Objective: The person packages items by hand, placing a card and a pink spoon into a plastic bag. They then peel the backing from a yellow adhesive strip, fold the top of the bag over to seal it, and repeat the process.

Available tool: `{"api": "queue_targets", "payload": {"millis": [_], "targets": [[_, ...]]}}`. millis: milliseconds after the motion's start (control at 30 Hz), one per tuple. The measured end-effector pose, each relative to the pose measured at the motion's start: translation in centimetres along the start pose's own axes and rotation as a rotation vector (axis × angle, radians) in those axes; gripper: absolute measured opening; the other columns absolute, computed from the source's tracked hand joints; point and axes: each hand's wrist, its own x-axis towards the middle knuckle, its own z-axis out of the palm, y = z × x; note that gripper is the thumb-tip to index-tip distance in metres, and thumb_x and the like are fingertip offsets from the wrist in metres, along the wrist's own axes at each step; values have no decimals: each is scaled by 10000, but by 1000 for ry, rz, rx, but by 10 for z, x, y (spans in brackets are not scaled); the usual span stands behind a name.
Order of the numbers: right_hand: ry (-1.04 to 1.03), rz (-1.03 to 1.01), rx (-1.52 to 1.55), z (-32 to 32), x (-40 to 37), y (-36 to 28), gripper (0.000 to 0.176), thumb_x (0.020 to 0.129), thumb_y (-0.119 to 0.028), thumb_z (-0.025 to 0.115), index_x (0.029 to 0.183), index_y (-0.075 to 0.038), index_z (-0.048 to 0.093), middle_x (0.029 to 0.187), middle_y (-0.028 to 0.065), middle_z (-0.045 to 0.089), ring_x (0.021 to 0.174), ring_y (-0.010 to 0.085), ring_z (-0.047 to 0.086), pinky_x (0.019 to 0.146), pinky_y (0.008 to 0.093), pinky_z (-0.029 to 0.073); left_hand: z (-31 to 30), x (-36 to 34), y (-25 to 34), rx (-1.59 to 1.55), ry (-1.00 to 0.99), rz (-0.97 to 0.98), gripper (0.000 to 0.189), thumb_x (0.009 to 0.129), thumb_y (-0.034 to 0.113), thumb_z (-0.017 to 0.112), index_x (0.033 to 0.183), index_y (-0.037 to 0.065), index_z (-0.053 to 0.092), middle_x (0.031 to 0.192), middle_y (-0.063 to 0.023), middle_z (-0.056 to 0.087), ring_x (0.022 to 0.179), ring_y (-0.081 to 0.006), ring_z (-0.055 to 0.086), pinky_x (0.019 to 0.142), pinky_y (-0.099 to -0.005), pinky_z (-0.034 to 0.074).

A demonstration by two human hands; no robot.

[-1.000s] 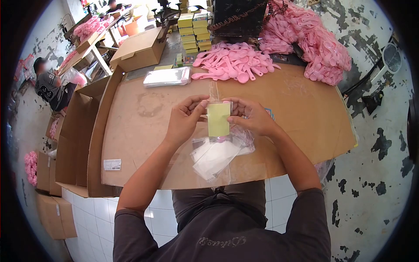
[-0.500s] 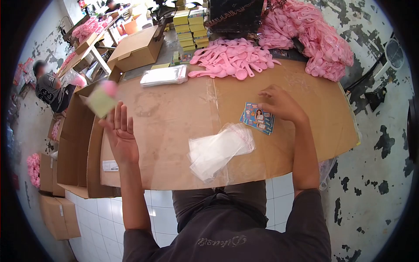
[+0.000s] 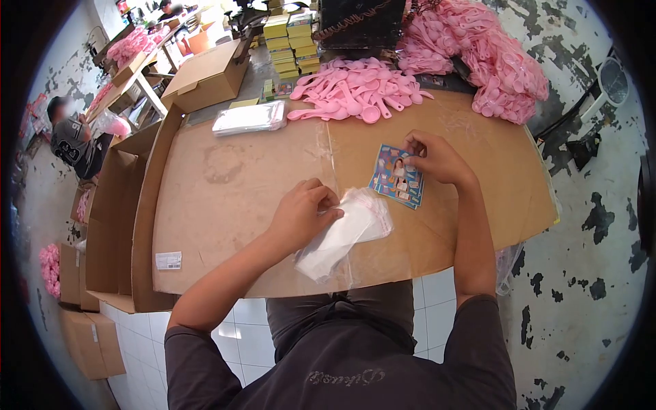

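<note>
A loose pile of clear plastic bags lies on the cardboard-covered table in front of me. My left hand is over the pile's upper left edge, thumb and fingers pinched on a bag. To the right of the bags is a small stack of blue printed cards with a picture of a person on them. My right hand pinches the upper right edge of the top card, which looks slightly raised. Beyond both hands, pink plastic spoons lie heaped at the table's far side.
An open cardboard box stands against the table's left edge. A packet of clear bags lies at the back left, near stacks of yellow-edged cards. Bagged pink spoons fill the back right. Another person sits far left.
My left hand, open before with a blurred packet in the air above it, has moved right and closed at the bags. The packet is out of sight. My right hand has closed on a card.
</note>
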Motion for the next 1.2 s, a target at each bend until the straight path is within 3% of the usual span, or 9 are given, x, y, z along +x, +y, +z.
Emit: {"api": "queue_targets", "payload": {"millis": [67, 167, 300, 400, 633, 700, 900, 1100, 1200], "targets": [[37, -84, 99, 0, -1, -10, 204, 870, -19, 749, 1059, -22, 673, 895, 20, 679, 845, 127, 628, 771, 308, 514, 1, 0, -1, -121, -4, -84, 222, 850, 169, 815, 984, 25, 713, 897, -63, 661, 761, -170, 628, 723, -320, 527], [-148, -84, 535, 3, -10, -28, 154, 912, -37, 715, 1064, -27, 691, 953, 18, 700, 904, 114, 642, 805, 296, 516, -5, -1, 1, -313, -2, -217, 171, 870, 121, 799, 961, 7, 710, 898, -35, 681, 698, -100, 591, 683, -271, 511], [-421, -430, 372, 33, -4, -50, 130, 910, -75, 713, 1031, -29, 721, 990, 41, 729, 927, 140, 656, 825, 320, 521, 1, -1, -6, -587, 71, -260, 166, 915, 99, 766, 1016, -11, 694, 907, -12, 691, 709, -52, 577, 681, -231, 501], [-455, -345, 108, 55, -2, -46, 169, 900, -86, 702, 1055, -20, 717, 1009, 55, 738, 916, 155, 657, 815, 339, 522, -2, -1, -16, -561, -5, -331, 157, 954, 96, 727, 1049, -7, 659, 914, -23, 696, 749, -53, 600, 692, -226, 503], [-219, -175, 230, 49, -3, -52, 197, 903, -95, 691, 1077, -2, 708, 963, 51, 714, 888, 127, 648, 790, 327, 532, -23, 6, -23, -1089, 181, -250, 265, 997, 87, 659, 1210, 4, 525, 981, -144, 737, 887, -211, 742, 741, -294, 574], [1, -70, 268, 50, 0, -53, 182, 919, -75, 685, 1084, -2, 708, 953, 40, 705, 902, 112, 646, 802, 307, 536, -30, 5, -16, -1092, 160, -232, 309, 994, 76, 664, 1251, -4, 513, 984, -144, 741, 881, -198, 739, 747, -291, 576], [58, -130, 606, 53, 0, -64, 220, 960, -61, 672, 1173, -29, 717, 1083, 27, 698, 945, 95, 646, 847, 283, 535, -15, 3, -15, -1068, 105, -189, 452, 979, 37, 680, 1372, -9, 461, 994, -139, 752, 888, -166, 734, 766, -267, 580], [-38, -327, 67, 48, -2, -77, 288, 940, -71, 706, 1227, -48, 715, 1037, 41, 709, 892, 98, 640, 779, 292, 524, -19, 0, 2, -997, 30, -213, 499, 989, 38, 668, 1431, 3, 439, 1042, -154, 755, 915, -158, 731, 794, -262, 580], [-6, -460, 134, 69, 1, -84, 287, 932, -91, 725, 1215, -48, 716, 951, 45, 703, 839, 111, 639, 735, 291, 516, -14, -2, 0, -916, -4, -131, 503, 992, 40, 665, 1440, 5, 440, 1050, -154, 754, 918, -146, 725, 794, -263, 579]]}}
